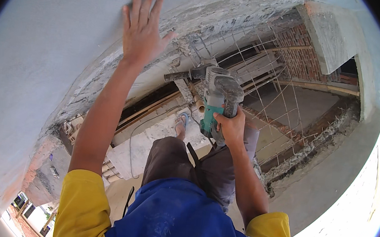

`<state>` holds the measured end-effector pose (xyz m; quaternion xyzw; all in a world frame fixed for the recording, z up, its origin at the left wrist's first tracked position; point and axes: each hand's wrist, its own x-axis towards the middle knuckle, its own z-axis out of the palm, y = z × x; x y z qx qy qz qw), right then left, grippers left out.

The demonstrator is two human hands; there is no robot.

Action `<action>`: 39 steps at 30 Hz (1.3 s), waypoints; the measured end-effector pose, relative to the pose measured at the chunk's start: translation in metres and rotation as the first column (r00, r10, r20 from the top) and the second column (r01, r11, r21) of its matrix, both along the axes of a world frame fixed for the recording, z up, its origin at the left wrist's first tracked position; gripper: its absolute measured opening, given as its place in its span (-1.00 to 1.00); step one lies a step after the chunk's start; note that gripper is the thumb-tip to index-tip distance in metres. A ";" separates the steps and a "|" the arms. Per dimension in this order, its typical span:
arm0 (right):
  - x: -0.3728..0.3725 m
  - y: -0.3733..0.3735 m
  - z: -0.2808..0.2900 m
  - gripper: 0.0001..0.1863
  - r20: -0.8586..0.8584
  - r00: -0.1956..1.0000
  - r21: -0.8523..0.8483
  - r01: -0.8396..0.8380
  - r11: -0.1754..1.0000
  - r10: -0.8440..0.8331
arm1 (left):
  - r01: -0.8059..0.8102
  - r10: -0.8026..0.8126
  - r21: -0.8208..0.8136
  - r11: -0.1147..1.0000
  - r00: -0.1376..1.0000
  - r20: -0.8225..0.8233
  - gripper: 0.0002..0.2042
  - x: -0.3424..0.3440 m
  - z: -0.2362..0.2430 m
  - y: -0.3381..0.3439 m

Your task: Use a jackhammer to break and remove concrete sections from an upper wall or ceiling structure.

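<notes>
Rotary hammer (218, 98), teal-bodied with a grey, dust-caked motor housing and a dark side handle jutting toward the left, is gripped at its rear handle by the right hand (231, 128), whose fingers (220, 117) wrap closed around the grip. Its nose points away from those fingers toward the chipped, ragged concrete edge (219, 17) of a plastered white wall (54, 44). The tool's casing is scuffed and powdered with pale dust. Up and to the left of the tool, the left hand (143, 26) lies flat on the wall, fingers (147, 3) spread open and holding nothing, palm pressed beside the broken strip. Beyond the right fingers, a grid of thin steel mesh (268, 80) spans an opening, with red brickwork (300, 56) behind it. Below the tool, the person's foot in a blue sandal (181, 122) rests on a rough concrete ledge (150, 142), and a thin cable (131, 154) trails down past it.
</notes>
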<state>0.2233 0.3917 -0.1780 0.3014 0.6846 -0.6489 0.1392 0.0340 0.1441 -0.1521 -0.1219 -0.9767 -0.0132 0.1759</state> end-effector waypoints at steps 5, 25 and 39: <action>0.004 0.007 0.007 -0.65 0.035 0.997 -0.072 0.066 0.995 -0.064 | 0.133 -0.123 0.062 0.989 0.525 0.842 0.13 0.044 -0.152 0.035; -0.040 0.079 -0.027 -0.79 0.045 0.939 -0.215 0.342 0.915 -0.340 | 0.020 0.100 -0.133 0.991 0.551 0.828 -0.81 -0.031 -0.129 0.095; -0.046 0.081 -0.071 -0.91 0.067 0.935 -0.143 0.353 0.925 -0.347 | -0.102 0.152 -0.120 0.988 0.432 0.889 -0.78 -0.027 -0.165 0.091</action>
